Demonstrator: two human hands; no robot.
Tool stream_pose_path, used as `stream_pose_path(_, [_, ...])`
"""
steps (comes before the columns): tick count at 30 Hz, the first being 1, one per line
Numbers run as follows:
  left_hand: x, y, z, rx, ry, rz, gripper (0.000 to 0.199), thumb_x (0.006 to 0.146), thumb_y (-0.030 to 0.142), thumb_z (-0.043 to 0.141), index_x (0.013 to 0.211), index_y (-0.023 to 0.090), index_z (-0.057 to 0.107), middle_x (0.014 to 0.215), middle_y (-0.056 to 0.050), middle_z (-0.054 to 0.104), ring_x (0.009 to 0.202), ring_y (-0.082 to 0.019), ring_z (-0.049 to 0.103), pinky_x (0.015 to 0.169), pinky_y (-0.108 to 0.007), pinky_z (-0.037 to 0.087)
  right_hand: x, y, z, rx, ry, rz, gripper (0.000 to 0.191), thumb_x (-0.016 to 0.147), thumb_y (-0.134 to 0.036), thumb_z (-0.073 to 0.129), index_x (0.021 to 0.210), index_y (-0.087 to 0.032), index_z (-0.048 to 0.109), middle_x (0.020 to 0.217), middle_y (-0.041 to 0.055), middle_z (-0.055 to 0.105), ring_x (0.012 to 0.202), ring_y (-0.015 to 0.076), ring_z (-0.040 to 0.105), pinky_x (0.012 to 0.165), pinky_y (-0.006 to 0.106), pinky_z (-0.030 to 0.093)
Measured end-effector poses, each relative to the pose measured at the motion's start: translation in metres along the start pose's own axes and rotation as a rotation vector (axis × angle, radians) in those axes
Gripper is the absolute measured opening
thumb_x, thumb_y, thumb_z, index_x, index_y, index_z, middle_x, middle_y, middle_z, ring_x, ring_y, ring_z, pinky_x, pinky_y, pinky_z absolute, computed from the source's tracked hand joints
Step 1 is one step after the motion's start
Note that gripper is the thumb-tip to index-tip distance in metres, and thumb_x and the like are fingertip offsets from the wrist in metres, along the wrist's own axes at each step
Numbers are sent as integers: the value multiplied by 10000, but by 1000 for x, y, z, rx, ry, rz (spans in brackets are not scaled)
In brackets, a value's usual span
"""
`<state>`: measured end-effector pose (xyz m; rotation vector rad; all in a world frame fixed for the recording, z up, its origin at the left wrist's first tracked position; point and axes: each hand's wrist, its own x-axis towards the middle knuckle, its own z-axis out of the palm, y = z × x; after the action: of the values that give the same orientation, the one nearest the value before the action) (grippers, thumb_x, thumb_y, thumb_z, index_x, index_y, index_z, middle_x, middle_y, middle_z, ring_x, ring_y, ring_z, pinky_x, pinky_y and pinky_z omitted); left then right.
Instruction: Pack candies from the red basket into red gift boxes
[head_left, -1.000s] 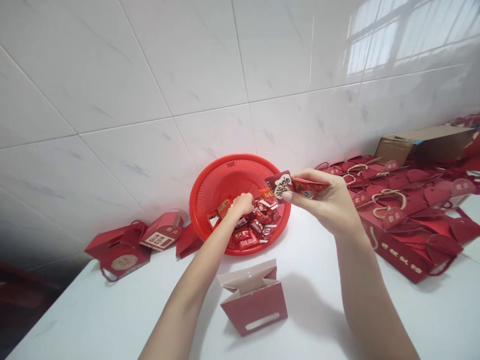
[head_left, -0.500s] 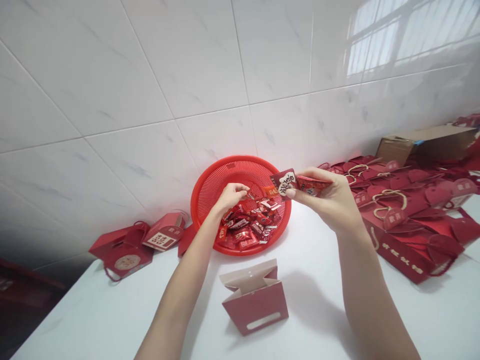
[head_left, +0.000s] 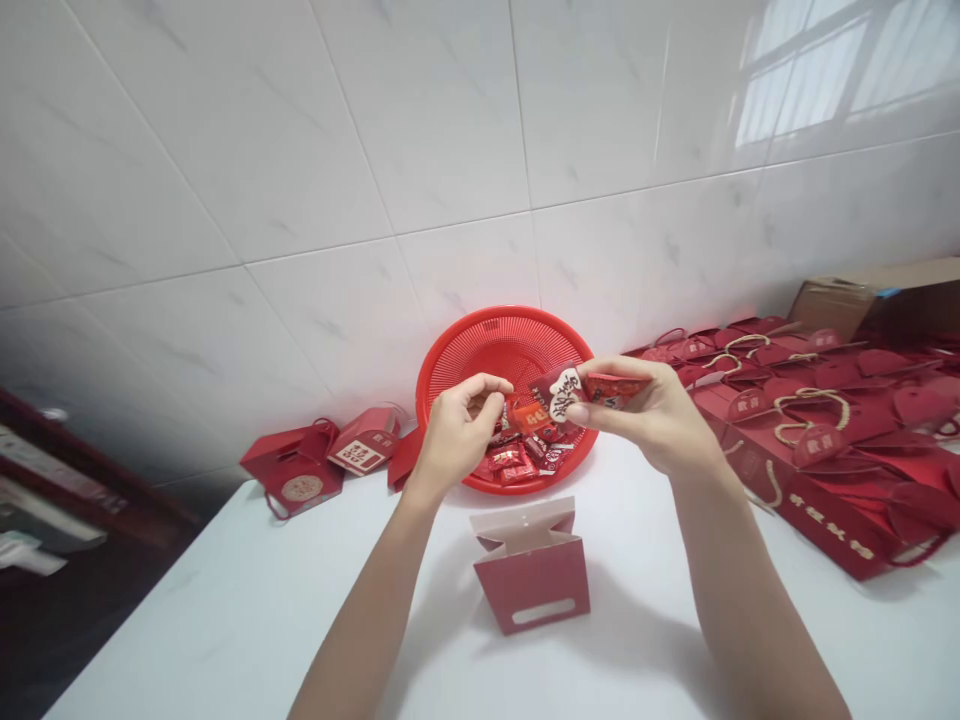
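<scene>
Near the centre of the frame, the right hand (head_left: pixel 649 415) was grasping several red wrapped sweets (head_left: pixel 564 395), while the left hand (head_left: pixel 459 430) had its fingers curled, and I could not tell if they pinched any sweet. Behind both hands was the red basket (head_left: pixel 480 325) with more sweets (head_left: pixel 517 468), and below, at lower centre, one open red box (head_left: pixel 532 585) stood on the white table (head_left: pixel 300 600). Closed red boxes (head_left: pixel 302 478) sat at the left, and many red gift boxes (head_left: pixel 817 480) were at the right.

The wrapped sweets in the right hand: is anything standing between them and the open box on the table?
Nothing visible blocks the way to the open box. The sweets in the right hand seem held above the near rim of the basket; the left hand is off to one side.
</scene>
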<state>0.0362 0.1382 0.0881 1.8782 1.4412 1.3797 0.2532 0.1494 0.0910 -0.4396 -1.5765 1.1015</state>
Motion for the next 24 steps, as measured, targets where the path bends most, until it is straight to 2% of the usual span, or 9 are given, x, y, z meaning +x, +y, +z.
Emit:
stream_pose_path(4, [-27, 13, 0, 46, 184, 130, 225, 923, 299, 540, 1030, 193, 707, 1039, -58, 734, 961, -187, 690, 842, -268, 542, -3, -1, 16, 49, -97, 68, 238, 694, -292, 880, 862, -185, 751, 806, 25, 729, 715, 159, 668, 648, 277, 556])
stream_pose_path(7, [-43, 22, -1, -14, 273, 147, 216, 937, 316, 557, 1034, 199, 709, 1031, -56, 733, 922, -175, 695, 826, -266, 555, -6, -1, 23, 98, -109, 81, 250, 687, -285, 884, 877, -190, 753, 828, 27, 729, 747, 161, 671, 665, 275, 557])
stream_pose_path(10, [-57, 30, -3, -138, 310, 134, 189, 902, 313, 614, 1011, 193, 711, 993, -46, 741, 889, -167, 701, 791, -253, 569, -10, -2, 26, 154, -65, 76, 255, 690, -292, 878, 897, -206, 758, 846, 28, 735, 772, 172, 679, 691, 291, 570])
stream_pose_path(14, [-73, 36, -4, -271, 242, 84, 172, 854, 318, 663, 953, 190, 720, 961, -41, 741, 848, -169, 714, 754, -250, 583, -16, -6, 27, 165, 31, 70, 256, 676, -311, 881, 883, -220, 761, 837, 25, 736, 775, 179, 682, 704, 302, 581])
stream_pose_path(19, [-85, 31, -8, -309, 99, -2, 205, 839, 352, 683, 971, 203, 734, 993, -50, 730, 815, -180, 720, 752, -287, 591, -23, -9, 26, 151, 14, 71, 251, 666, -303, 888, 864, -222, 757, 810, 17, 728, 748, 173, 681, 701, 305, 585])
stream_pose_path(22, [-89, 26, -15, -281, 50, -34, 249, 848, 379, 676, 1023, 210, 731, 1034, -66, 726, 871, -201, 720, 789, -313, 596, -26, -10, 24, 120, -11, 67, 248, 668, -296, 890, 861, -218, 755, 807, 19, 726, 756, 178, 683, 697, 310, 584])
stream_pose_path(24, [-91, 23, -21, -204, 34, 0, 242, 848, 392, 674, 995, 213, 744, 1112, -83, 710, 999, -229, 700, 874, -335, 583, -27, -11, 21, 118, -43, 62, 225, 676, -282, 888, 846, -216, 756, 805, 16, 728, 759, 172, 684, 700, 301, 582])
